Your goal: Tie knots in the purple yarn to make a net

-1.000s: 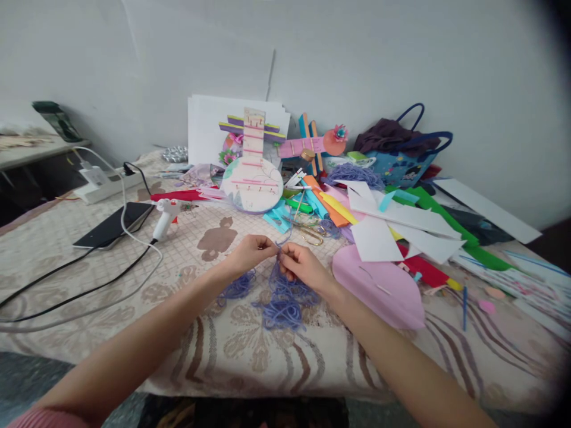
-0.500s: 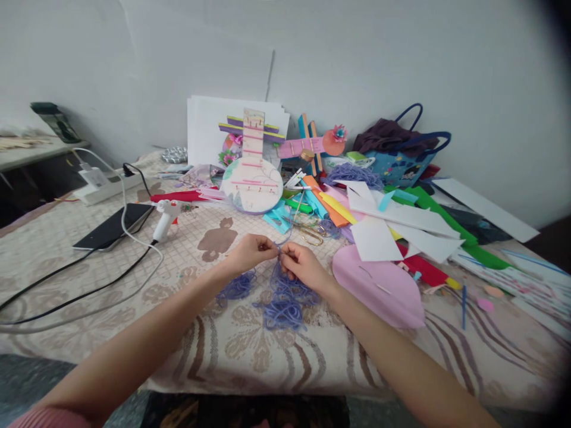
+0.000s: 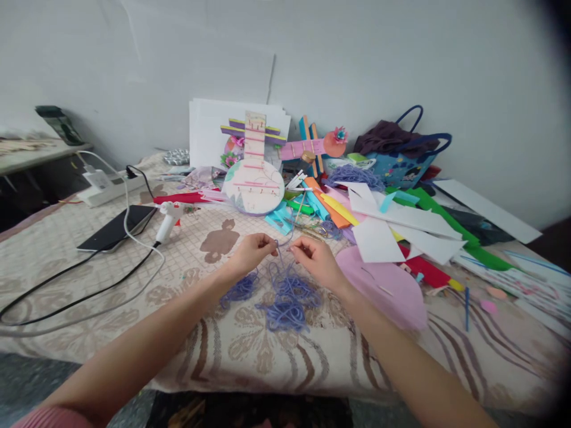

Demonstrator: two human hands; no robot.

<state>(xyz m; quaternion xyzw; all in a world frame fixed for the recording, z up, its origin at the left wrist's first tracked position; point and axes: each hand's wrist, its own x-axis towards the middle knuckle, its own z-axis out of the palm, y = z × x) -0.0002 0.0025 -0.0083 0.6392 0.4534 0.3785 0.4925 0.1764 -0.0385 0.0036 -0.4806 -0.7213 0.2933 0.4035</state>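
My left hand (image 3: pixel 256 252) is closed in a pinch on purple yarn (image 3: pixel 281 257) above the table. A strand hangs from its fingertips to a loose, tangled yarn pile (image 3: pixel 288 309). A little to the right, my right hand (image 3: pixel 316 258) is also closed, thumb against forefinger; whatever lies between those fingertips is too small to make out. The two hands are slightly apart, with thin yarn showing between them. Beneath my left wrist is a smaller yarn tangle (image 3: pixel 243 286). Gold-handled scissors (image 3: pixel 316 229) lie just beyond my right hand.
On the left are a white glue gun (image 3: pixel 168 221), a black tablet-like slab (image 3: pixel 116 228), cables and a power strip (image 3: pixel 104 191). Round decorated cardboard instruments (image 3: pixel 253 187) stand behind. Coloured paper, white board scraps (image 3: pixel 379 239) and a pink sheet (image 3: pixel 383 288) cover the right.
My hands were together at the yarn and have drawn apart, the right one moving right. The strand below my left fingers now shows more clearly.
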